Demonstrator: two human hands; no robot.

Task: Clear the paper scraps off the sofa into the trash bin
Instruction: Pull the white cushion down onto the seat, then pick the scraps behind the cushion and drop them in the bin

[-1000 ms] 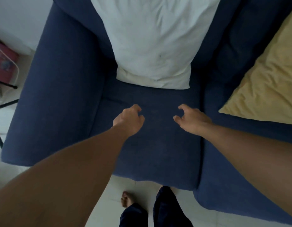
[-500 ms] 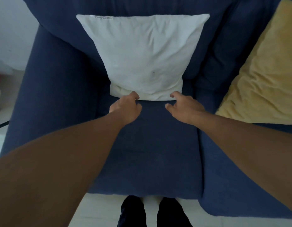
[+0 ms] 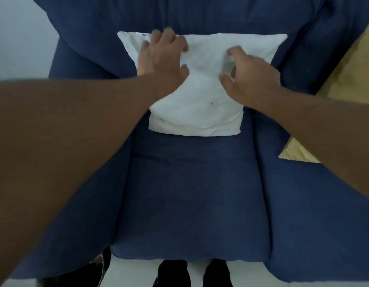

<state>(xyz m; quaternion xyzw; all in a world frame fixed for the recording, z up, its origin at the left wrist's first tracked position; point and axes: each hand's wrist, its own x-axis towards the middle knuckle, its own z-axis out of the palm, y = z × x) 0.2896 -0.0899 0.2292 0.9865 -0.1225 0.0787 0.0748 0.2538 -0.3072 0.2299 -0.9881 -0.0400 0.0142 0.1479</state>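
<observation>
I see the dark blue fabric sofa (image 3: 189, 193) filling most of the frame, its front seat edge running along the bottom above a strip of pale floor (image 3: 200, 268). The seat cushion in the centre lies bare, giving open room between my forearms. A white square pillow (image 3: 200, 104) leans upright against the backrest in the upper centre, and a yellow cushion (image 3: 345, 79) lies at the right edge. My left hand (image 3: 165, 56) lies on the pillow's upper left, fingers spread and curling over its top edge; its grip looks loose, though blurred. My right hand (image 3: 250, 79) pinches pillow fabric at centre right, thumb and fingers bunching it. Half a second ago both hands were at the pillow's lower edge; they have moved up onto its face. No paper scraps or trash bin appear in view.
</observation>
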